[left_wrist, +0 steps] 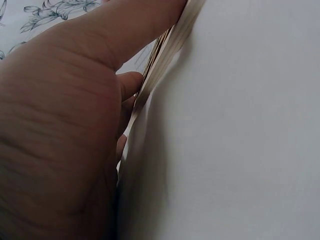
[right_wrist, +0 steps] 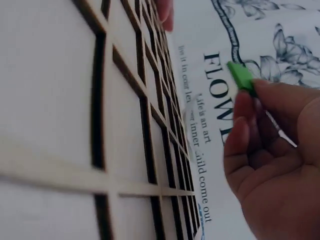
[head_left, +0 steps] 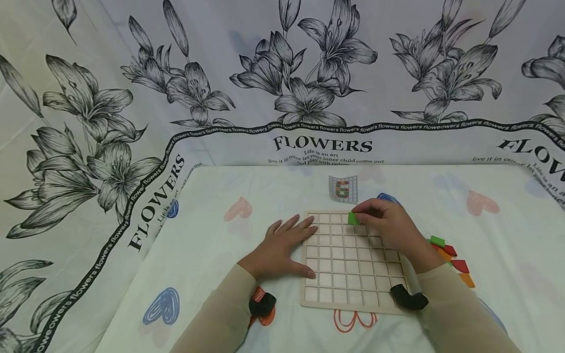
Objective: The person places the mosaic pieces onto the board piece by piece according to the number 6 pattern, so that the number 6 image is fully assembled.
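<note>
A wooden grid board (head_left: 324, 295) lies flat on the cloth, its square cells framed by thin raised strips. My right hand (head_left: 393, 228) pinches a green tile (head_left: 353, 218) between thumb and fingertips above the board's far row; in the right wrist view the green tile (right_wrist: 241, 76) is held apart from the grid. My left hand (head_left: 280, 250) is spread over the board's left edge, fingers straight, with fingertips and thumb touching the frame. The left wrist view shows the thumb side of this hand (left_wrist: 60, 115) along the board's edge (left_wrist: 167, 55).
Several red, orange and green tiles (head_left: 460, 265) lie right of the board, partly behind the right forearm. A small card (head_left: 343, 189) with a coloured grid pattern lies beyond the far edge. A flower-printed cloth (head_left: 326, 68) hangs behind the heart-printed table cover (head_left: 198, 235).
</note>
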`<move>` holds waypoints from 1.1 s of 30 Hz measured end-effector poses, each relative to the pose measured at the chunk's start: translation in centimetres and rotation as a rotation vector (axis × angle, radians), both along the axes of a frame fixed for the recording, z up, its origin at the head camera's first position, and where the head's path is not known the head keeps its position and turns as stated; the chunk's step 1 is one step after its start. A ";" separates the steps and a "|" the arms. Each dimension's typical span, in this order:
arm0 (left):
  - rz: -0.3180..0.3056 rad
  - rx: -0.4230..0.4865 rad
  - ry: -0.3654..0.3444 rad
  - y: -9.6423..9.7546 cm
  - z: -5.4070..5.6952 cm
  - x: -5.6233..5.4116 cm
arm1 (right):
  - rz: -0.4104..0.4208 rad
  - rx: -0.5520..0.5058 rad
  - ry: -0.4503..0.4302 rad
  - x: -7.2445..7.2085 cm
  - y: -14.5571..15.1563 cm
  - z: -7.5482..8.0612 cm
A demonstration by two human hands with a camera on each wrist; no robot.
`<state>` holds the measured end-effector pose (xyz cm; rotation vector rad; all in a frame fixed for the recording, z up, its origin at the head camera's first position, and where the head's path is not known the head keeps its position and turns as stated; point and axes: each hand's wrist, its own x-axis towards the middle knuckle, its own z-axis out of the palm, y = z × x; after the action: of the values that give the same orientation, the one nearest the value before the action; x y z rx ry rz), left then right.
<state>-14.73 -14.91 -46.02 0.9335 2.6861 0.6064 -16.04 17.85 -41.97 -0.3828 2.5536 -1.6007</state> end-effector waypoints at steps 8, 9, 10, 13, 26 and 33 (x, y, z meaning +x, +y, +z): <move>-0.004 0.008 0.002 -0.1 0.0 0.0 | 0.015 0.069 -0.018 -0.4 0.1 -1.3; -0.003 0.008 0.002 -0.1 0.0 0.0 | 0.017 0.075 -0.022 -0.4 0.2 -1.5; -0.003 0.009 0.002 -0.1 0.0 -0.1 | 0.020 0.079 -0.026 -0.4 0.2 -1.7; -0.003 0.009 0.002 0.0 0.0 -0.1 | 0.027 0.099 -0.029 -0.5 0.1 -2.1; -0.006 0.023 0.000 -0.1 -0.3 -0.1 | 0.048 0.184 0.017 -0.4 -0.3 -3.0; 0.001 0.032 -0.009 -0.1 -0.3 -0.1 | 0.035 0.180 0.035 -0.5 -0.3 -3.2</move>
<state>-14.84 -15.00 -46.36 0.9358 2.6763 0.6533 -16.54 17.50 -45.14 -0.4378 2.6738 -1.3501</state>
